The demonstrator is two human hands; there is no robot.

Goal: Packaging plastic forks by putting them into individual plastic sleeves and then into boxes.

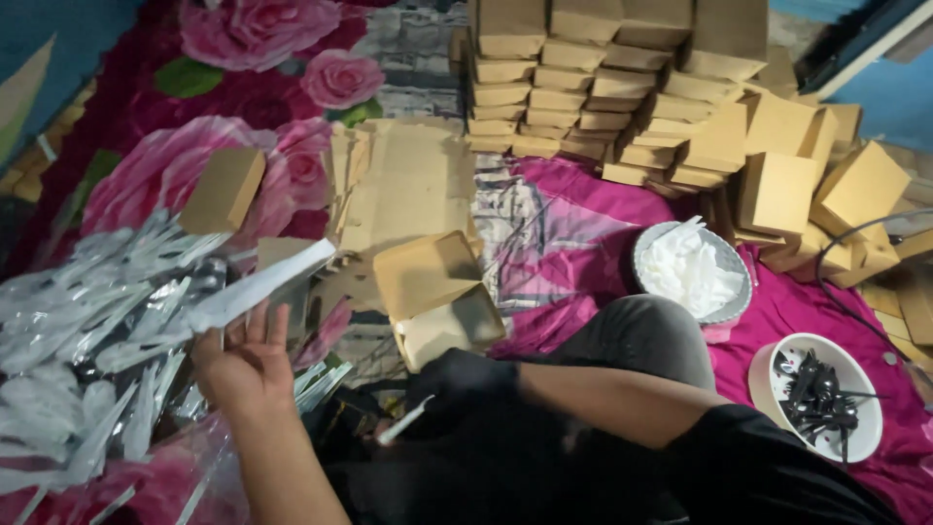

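Down on the floral blanket (292, 58), the left hand (243, 365) is raised with its palm toward the camera, its grip closed on a long clear-wrapped cutlery packet (258, 290) that slants up to the right from the fingers. Just to the left of that hand, a loose heap of the same shiny wrapped packets (87, 340) covers the blanket's left edge. The right hand (457, 384) wears a black glove and sits low over the person's dark-trousered lap, its grip folded around a small white stick-like piece (403, 423); what that piece is I cannot tell. Just above the gloved hand, an open brown cardboard box (432, 297) lies with its lid flipped up, apart from both hands. Beyond it, flattened brown cardboard sheets (398, 180) rest near the middle of the blanket, and a single closed brown box (225, 187) lies to their left. Toward the far edge, a tall stack of closed brown boxes (603, 78) rises, spilling down toward the right edge in a loose pile. On the right side, beside the person's knee, a round basket of white pieces (692, 272) sits on the pink cloth, and nearer the right corner a white bowl of black cutlery (821, 394) stands just beside the sleeve.
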